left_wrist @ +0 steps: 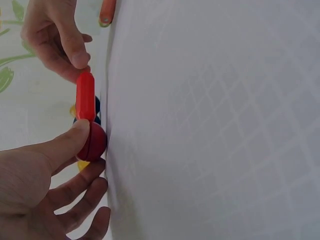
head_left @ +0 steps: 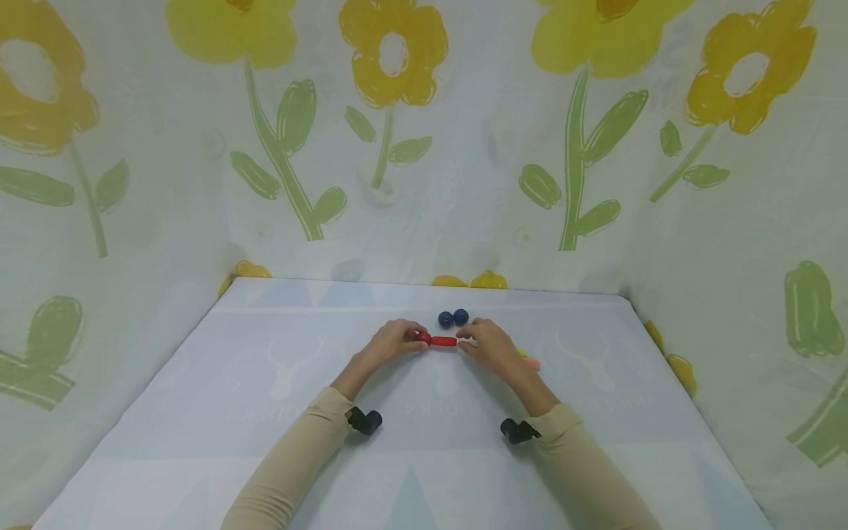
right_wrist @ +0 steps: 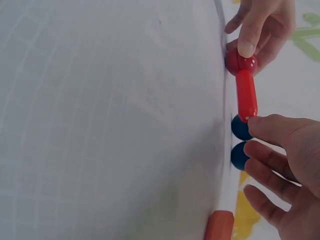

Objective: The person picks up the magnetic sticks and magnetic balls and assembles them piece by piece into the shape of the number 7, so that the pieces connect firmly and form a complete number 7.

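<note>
My left hand (head_left: 392, 340) pinches a dark red ball (left_wrist: 97, 142) between thumb and fingers, above the table top. A bright red rod (head_left: 444, 341) with flat sides extends from the ball toward my right hand (head_left: 493, 349). One end of the rod meets the ball. At the other end, the right thumb and fingertips pinch the rod's tip, as the right wrist view shows. Just behind the hands, two dark blue balls (head_left: 453, 318) sit side by side on the table.
An orange rod (head_left: 531, 363) lies to the right, partly hidden by my right wrist, with a yellow-green piece (head_left: 522, 352) beside it. The table (head_left: 199, 412) has a pale patterned cover. Flower-printed cloth walls (head_left: 437, 206) stand at its back and sides.
</note>
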`<state>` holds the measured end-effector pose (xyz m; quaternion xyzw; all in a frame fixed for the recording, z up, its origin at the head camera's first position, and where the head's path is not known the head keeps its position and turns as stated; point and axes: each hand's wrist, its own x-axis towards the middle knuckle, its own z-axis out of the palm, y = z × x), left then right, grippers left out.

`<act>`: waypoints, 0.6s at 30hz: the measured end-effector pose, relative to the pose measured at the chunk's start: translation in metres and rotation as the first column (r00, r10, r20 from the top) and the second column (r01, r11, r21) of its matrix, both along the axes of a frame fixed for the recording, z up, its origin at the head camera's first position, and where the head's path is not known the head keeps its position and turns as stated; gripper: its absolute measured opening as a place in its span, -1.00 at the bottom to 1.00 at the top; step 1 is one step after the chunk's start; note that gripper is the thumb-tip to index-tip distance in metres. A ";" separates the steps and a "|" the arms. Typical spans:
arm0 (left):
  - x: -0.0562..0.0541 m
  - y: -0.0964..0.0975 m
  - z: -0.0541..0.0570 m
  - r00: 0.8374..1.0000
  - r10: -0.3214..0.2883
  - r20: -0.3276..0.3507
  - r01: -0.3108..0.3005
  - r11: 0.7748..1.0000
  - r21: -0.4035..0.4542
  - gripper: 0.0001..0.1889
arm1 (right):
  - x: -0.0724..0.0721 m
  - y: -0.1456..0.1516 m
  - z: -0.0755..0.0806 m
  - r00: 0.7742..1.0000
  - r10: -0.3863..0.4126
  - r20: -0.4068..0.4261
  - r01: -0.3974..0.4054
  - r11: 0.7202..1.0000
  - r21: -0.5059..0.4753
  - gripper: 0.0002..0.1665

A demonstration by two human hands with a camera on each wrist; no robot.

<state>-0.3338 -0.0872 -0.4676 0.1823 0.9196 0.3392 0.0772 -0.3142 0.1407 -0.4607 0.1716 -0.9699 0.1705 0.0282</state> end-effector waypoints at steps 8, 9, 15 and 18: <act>0.000 0.000 -0.001 1.000 -0.003 -0.004 0.003 1.000 0.007 -0.64 | -0.004 0.008 0.000 0.999 -0.044 0.018 0.044 0.999 -0.003 -0.77; 0.000 0.000 -0.001 1.000 -0.003 -0.004 0.003 1.000 0.008 -0.64 | -0.005 0.009 0.000 0.999 -0.048 0.021 0.048 0.999 -0.008 -0.77; 0.000 0.000 0.000 1.000 -0.001 0.004 0.001 1.000 0.008 -0.64 | -0.008 0.013 -0.003 0.994 -0.081 0.077 0.085 0.995 -0.049 -0.74; 0.000 0.000 0.000 1.000 0.002 0.009 -0.002 1.000 0.011 -0.64 | -0.010 0.015 -0.004 0.990 -0.101 0.099 0.108 0.992 -0.064 -0.72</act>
